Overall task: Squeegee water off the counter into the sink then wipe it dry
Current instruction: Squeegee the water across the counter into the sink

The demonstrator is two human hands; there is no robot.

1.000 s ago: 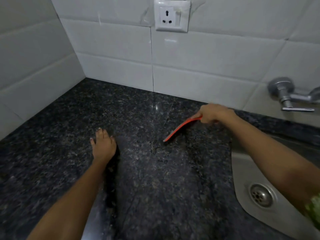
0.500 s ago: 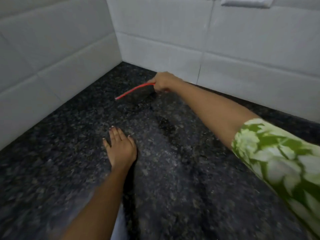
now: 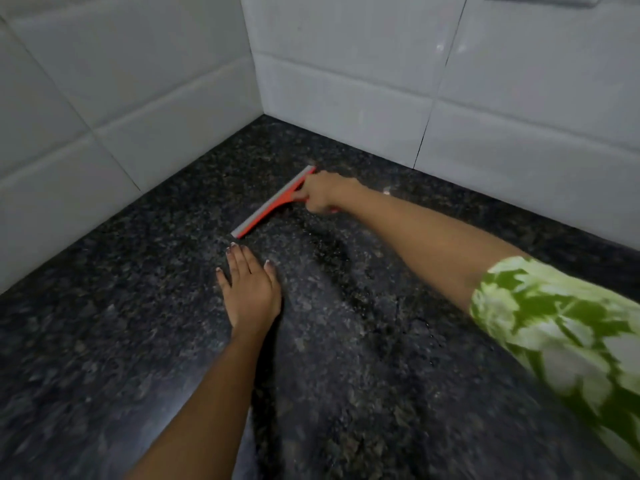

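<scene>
Lying on the dark speckled counter (image 3: pixel 346 393) near the corner where the two white tiled walls (image 3: pixel 346 91) meet, the squeegee (image 3: pixel 270 206) shows a long orange head with a pale grey rubber strip along its far edge. Its blade runs on a slant, one end pointing toward the back wall and the other end reaching down to just beyond the fingertips of the left hand (image 3: pixel 251 289). The blade edge appears to rest on the stone, though the exact line of contact is too small to tell. A short orange handle leaves the middle of the head and vanishes into the right hand (image 3: pixel 320 195), whose fingers are curled closed around it in a firm fist. That right arm stretches far forward across the counter from the lower right, nearly straight, with a green and white patterned sleeve (image 3: pixel 561 327) covering the upper part. The left hand lies flat, palm down, fingers together and extended, pressed on the stone and holding nothing; its forearm comes up from the bottom edge of the view. Between the two arms the stone carries a darker, glossy patch with small beads that look like water, apart from the squeegee head.
</scene>
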